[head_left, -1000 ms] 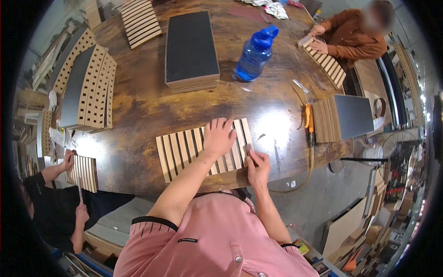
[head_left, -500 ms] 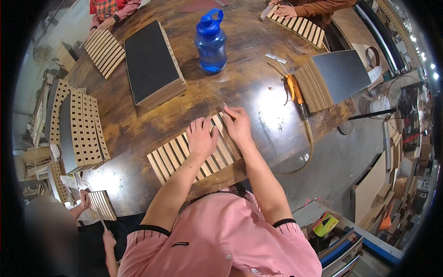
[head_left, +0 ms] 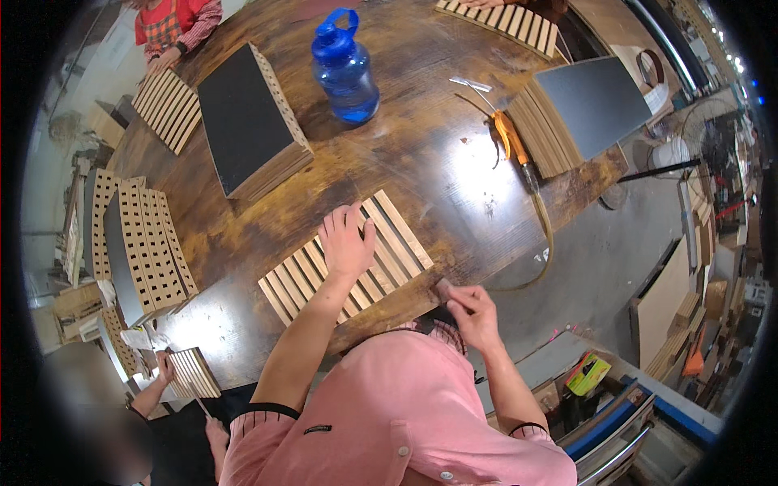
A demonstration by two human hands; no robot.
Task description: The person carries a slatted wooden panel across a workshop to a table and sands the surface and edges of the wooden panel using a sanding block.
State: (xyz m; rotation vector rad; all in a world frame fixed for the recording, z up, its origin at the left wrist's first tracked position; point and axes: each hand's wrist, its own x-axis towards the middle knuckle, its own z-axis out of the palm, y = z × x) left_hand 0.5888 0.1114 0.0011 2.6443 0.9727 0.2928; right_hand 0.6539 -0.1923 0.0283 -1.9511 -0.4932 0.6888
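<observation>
A slatted wooden panel point(head_left: 399, 240), light strips with dark gaps between them, lies at a slant on the brown table point(head_left: 454, 211) in front of me. Spread over its middle strips, my left hand point(head_left: 347, 241) rests flat and grips nothing. Beyond the panel's near right corner, at the table's edge, my right hand point(head_left: 476, 314) is closed in a pinch. Out of its fingers sticks a small grey-brown piece that looks like folded sandpaper point(head_left: 442, 288), apart from the panel.
A blue water bottle point(head_left: 344, 77) stands behind the panel, with a dark-topped board stack point(head_left: 251, 121) to its left. An orange-handled air gun point(head_left: 510, 138) with a hose lies beside another stack point(head_left: 596, 105). Perforated boards point(head_left: 146, 243) stand at left. Co-workers handle slatted panels around the table.
My right hand has left the panel's far edge and come down toward me, past the near right corner. My left hand stays on the strips. The view has shifted slightly.
</observation>
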